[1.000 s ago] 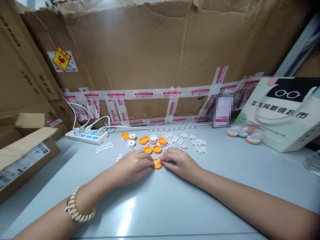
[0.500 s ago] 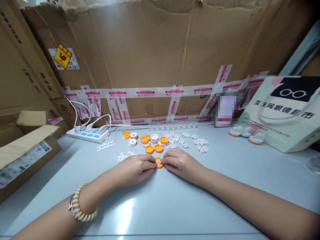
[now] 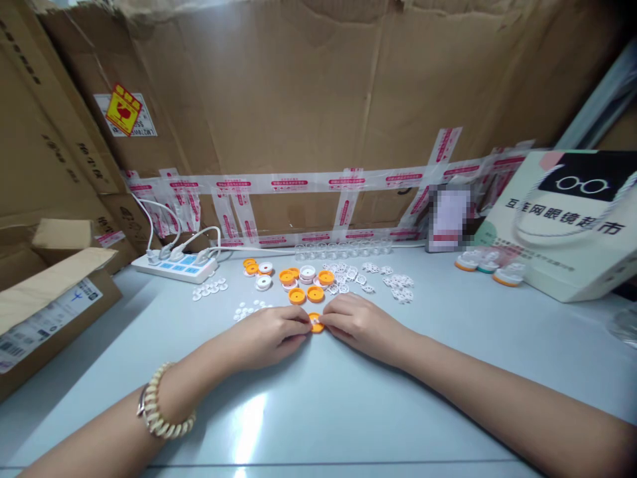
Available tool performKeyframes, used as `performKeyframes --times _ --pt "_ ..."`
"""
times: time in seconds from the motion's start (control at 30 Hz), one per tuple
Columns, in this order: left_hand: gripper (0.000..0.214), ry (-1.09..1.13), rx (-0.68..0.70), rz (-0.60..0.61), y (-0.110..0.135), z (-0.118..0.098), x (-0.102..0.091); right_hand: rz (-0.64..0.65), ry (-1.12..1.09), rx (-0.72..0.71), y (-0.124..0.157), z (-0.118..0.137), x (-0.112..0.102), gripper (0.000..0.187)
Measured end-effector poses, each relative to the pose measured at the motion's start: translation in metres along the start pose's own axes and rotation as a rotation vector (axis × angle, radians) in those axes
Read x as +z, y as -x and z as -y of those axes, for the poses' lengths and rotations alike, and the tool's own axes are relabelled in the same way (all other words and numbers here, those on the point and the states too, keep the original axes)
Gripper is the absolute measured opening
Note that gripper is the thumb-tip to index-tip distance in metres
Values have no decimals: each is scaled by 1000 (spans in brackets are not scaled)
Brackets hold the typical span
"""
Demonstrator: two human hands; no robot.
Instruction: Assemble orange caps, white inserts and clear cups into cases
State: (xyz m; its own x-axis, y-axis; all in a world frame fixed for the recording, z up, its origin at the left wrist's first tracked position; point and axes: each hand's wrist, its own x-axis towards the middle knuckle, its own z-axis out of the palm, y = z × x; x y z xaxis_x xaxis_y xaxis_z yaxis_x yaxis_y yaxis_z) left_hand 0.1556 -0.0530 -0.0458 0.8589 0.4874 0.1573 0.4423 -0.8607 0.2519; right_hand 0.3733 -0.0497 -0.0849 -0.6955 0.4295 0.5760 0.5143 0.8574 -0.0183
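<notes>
My left hand point(image 3: 266, 334) and my right hand point(image 3: 359, 322) meet at the middle of the pale table point(image 3: 318, 411), fingers curled and pinched from both sides on a small orange round cap point(image 3: 315, 323) that rests on the surface. Only a sliver of the cap shows between the fingertips. Just beyond lie more orange caps point(image 3: 306, 294), white round caps point(image 3: 263, 282), small white flat pieces point(image 3: 395, 284) and tiny white discs point(image 3: 209, 289). A beaded bracelet point(image 3: 160, 413) circles my left wrist.
A white power strip point(image 3: 174, 265) with plugged cables sits at the back left. An open cardboard box point(image 3: 47, 302) stands at left, taped cardboard walls point(image 3: 318, 133) behind, a printed paper bag point(image 3: 567, 219) at right with several assembled caps point(image 3: 488, 267) before it.
Both hands have closed in tighter over the orange cap, hiding more of it. The view shifted slightly; the hands stay in the same spot.
</notes>
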Motion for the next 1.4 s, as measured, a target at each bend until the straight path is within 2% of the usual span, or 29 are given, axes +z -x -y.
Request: performKeyframes --times 0.53,0.83,1.1,1.33,1.4 --pt "26 -21 8 -4 1 2 2 122 -98 85 0 2 -8 22" --pt "26 -27 3 -10 2 3 3 135 -134 119 1 3 -8 21" --pt "24 41 13 -148 3 16 0 12 -297 250 -1 5 -10 17" --pt "24 76 -6 -76 0 13 1 14 -345 217 1 7 -8 16" --pt "23 72 -8 -113 0 15 1 -8 -353 235 1 7 -8 15"
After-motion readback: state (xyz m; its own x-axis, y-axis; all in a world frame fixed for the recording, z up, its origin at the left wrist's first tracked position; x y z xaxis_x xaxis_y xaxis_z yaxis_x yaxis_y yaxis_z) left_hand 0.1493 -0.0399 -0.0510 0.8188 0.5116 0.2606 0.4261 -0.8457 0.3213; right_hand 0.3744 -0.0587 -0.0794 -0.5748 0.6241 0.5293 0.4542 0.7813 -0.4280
